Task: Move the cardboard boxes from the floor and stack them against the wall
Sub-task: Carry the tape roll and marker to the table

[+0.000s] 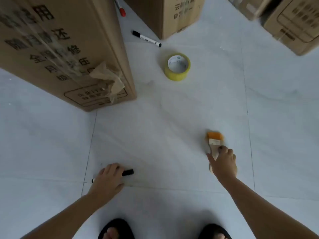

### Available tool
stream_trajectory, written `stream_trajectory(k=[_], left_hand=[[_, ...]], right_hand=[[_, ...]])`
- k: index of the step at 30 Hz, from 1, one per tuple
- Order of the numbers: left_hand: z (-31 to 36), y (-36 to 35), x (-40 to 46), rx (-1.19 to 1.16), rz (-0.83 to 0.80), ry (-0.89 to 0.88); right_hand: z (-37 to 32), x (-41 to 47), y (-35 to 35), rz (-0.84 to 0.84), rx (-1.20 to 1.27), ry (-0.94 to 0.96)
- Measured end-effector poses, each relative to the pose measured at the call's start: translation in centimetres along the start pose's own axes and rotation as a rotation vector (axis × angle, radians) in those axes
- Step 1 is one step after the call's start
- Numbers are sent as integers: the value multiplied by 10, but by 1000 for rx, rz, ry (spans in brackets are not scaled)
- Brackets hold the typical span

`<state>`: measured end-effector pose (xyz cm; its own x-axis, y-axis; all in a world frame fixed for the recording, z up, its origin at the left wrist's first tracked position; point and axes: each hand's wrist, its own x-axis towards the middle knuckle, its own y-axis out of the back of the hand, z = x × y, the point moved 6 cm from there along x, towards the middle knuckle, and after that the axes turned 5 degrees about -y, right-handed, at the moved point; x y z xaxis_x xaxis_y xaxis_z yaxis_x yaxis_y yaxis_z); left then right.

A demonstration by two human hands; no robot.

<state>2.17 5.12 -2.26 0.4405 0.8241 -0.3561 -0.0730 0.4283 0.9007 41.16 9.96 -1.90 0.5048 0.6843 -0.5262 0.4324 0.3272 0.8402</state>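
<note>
A tall cardboard box (pixel 57 47) with printed characters and torn tape stands on the floor at the upper left. A second box (pixel 172 14) stands at top centre, and a third box (pixel 293 23) at the top right. Low on the floor, my left hand (pixel 107 180) curls round a black marker (pixel 128 172). My right hand (pixel 222 163) grips the wooden handle of a paintbrush (pixel 214 138) with orange bristles, lying blurred on the tiles.
A yellow tape roll (pixel 177 66) lies on the white tiled floor (pixel 164 126) between the boxes. A black-capped marker (pixel 146 38) and a red-capped marker (pixel 120 8) lie beside the left box. My feet in dark sandals (pixel 117 230) show at the bottom.
</note>
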Motion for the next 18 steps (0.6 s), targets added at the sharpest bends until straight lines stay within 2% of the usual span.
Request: stream_trajectory(k=[2,4,7,9,11,13,16,18], left_hand=[[4,8,4,-32,111,-29],[6,9,11,25,147,-58],[6,15,38,3,82,-18],[2,21,55,-139,-32,112],[-2,28,74,-289,-99,214],[-8,35,95,-411,-80,301],[-14,38,109,-494,-67,449],[-13,35,110,-521,-77,474]], right_hand=[[0,5,4,14,34,-33],[-3,9,3,-16,36,-46],[-13,18,3,-74,41,-69],[-28,26,12,-90,66,-57],[-56,37,31,-70,49,41],[-95,51,55,-7,8,165],[-161,76,85,85,-2,311],[-204,91,93,118,-27,396]])
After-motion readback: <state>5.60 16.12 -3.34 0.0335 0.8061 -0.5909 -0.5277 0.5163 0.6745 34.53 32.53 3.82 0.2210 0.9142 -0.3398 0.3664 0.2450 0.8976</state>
